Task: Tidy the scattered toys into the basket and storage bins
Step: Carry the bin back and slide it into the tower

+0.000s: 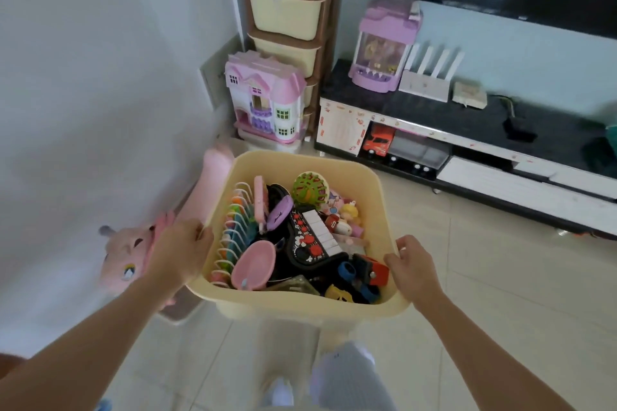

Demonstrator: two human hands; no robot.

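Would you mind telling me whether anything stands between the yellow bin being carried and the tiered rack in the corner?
Yes. The pink dollhouse stands on the floor in front of the rack's lower tiers, and a pink plush toy lies left of the path. The left hand and right hand grip the bin's rim.

We have 1 view, from the head, looking forward and down, close over the bin [302,302], with the TV stand [467,123] far right
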